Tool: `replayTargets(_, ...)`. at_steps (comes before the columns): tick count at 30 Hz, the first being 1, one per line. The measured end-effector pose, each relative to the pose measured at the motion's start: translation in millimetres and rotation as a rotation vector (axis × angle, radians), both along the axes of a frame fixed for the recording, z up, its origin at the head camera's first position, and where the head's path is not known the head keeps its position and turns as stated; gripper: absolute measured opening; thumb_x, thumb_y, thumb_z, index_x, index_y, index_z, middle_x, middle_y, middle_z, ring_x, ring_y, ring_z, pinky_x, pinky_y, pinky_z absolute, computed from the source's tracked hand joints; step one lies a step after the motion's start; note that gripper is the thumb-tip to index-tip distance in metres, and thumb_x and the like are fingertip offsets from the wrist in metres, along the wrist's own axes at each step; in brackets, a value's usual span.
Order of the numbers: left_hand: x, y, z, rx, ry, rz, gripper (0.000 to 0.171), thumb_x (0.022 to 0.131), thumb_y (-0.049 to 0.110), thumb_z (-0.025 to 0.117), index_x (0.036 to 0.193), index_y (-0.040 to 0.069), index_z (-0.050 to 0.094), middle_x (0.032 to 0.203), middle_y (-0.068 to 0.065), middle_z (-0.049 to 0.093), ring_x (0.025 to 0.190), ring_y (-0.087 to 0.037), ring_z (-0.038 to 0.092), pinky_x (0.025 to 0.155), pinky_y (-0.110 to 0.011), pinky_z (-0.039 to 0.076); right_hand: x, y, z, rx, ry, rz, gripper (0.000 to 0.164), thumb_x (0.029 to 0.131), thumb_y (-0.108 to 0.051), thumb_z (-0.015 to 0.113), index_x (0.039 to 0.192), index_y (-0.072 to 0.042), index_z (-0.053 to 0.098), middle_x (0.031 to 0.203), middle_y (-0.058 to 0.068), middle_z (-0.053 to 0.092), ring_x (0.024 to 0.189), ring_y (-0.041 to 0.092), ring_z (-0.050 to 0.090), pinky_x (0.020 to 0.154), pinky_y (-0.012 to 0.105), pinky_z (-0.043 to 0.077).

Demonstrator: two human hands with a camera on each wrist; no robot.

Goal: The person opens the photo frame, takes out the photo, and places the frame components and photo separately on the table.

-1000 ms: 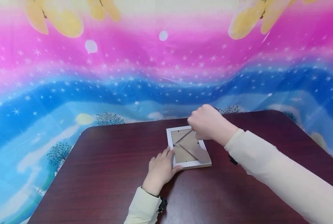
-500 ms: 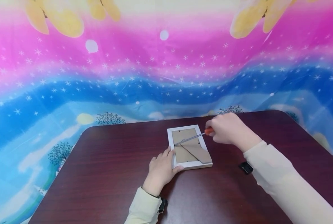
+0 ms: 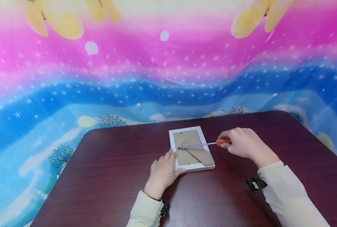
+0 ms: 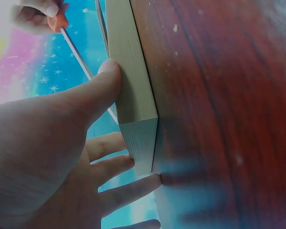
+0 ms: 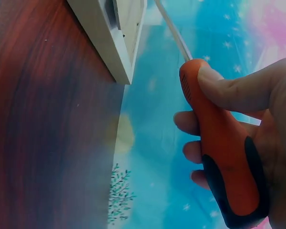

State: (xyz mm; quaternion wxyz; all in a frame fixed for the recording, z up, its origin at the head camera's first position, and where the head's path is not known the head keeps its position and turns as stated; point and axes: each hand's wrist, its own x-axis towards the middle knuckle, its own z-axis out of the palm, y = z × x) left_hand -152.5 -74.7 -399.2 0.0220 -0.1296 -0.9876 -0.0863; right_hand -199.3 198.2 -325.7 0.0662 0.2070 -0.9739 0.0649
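Note:
A white picture frame (image 3: 172, 138) lies back side up on the table, its brown backing board (image 3: 188, 137) and folded stand leg (image 3: 201, 156) showing. My left hand (image 3: 162, 168) rests against its near left corner. The thumb touches the near side and fairly straight fingers touch the left side, as the left wrist view confirms. My right hand (image 3: 239, 142) grips the orange and black handle of a screwdriver (image 5: 224, 143), to the right of the frame. The metal shaft (image 3: 198, 145) crosses low over the backing, its tip at a small dark tab by the left inner edge.
The dark red-brown wooden table (image 3: 114, 176) has rounded far corners. Behind it hangs a pink and blue backdrop cloth (image 3: 145, 78) with snowflakes. Another small dark tab (image 3: 181, 133) sits on the far inner edge of the frame.
My right hand has swung right and nearer with the screwdriver, bringing the shaft from slanting to nearly level across the frame. The tip stays near the left tab. My left hand keeps still.

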Motion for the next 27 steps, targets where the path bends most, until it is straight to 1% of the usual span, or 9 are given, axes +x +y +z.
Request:
replayTargets(4,0.9,0,1.0,0.011,0.001,0.0,0.073,0.082,0.057,0.057,0.139,0.012,0.047,0.149,-0.009,0.045,0.119,-0.03,0.054,0.092,-0.053,0.049,2.4,8,-6.5,-0.044,0.009,-0.02,0.018,0.078,-0.022,0.069,0.096,-0.024,0.074,0.076,-0.002,0.073,0.062,0.013,0.055,0.056,0.034,0.047)
replayTargets(9,0.9,0,1.5,0.017,-0.01,0.004,0.074,0.082,0.057,0.056,0.139,0.012,0.046,0.149,-0.009,0.044,0.12,-0.03,0.052,0.094,-0.052,0.048,3.0,17,-14.3,-0.055,0.048,-0.058,0.018,0.079,-0.027,0.068,0.097,-0.024,0.074,0.076,-0.001,0.073,0.062,0.015,0.055,0.053,0.034,0.045)
replayTargets(14,0.4,0,1.2,0.013,-0.017,0.005,0.074,0.082,0.058,0.056,0.14,0.012,0.046,0.15,-0.009,0.043,0.121,-0.03,0.052,0.094,-0.052,0.048,4.0,25,-19.1,-0.052,0.031,-0.096,0.022,0.081,-0.029,0.067,0.101,-0.022,0.073,0.075,0.002,0.071,0.059,0.015,0.05,0.05,0.031,0.041)
replayTargets(20,0.3,-1,1.7,0.021,-0.033,-0.005,0.074,0.083,0.057,0.054,0.141,0.012,0.044,0.151,-0.009,0.041,0.123,-0.031,0.05,0.096,-0.053,0.046,5.9,33,-18.9,-0.061,0.026,-0.128,0.025,0.081,-0.028,0.067,0.104,-0.019,0.072,0.078,0.006,0.072,0.058,0.016,0.049,0.048,0.031,0.04)
replayTargets(27,-0.2,-1,-0.1,0.013,-0.053,-0.016,0.074,0.086,0.056,0.051,0.143,0.01,0.04,0.154,-0.01,0.036,0.126,-0.031,0.047,0.099,-0.053,0.045,8.1,43,-13.5,-0.076,0.026,-0.144,0.028,0.082,-0.029,0.067,0.107,-0.017,0.071,0.077,0.007,0.071,0.056,0.017,0.047,0.047,0.03,0.036)
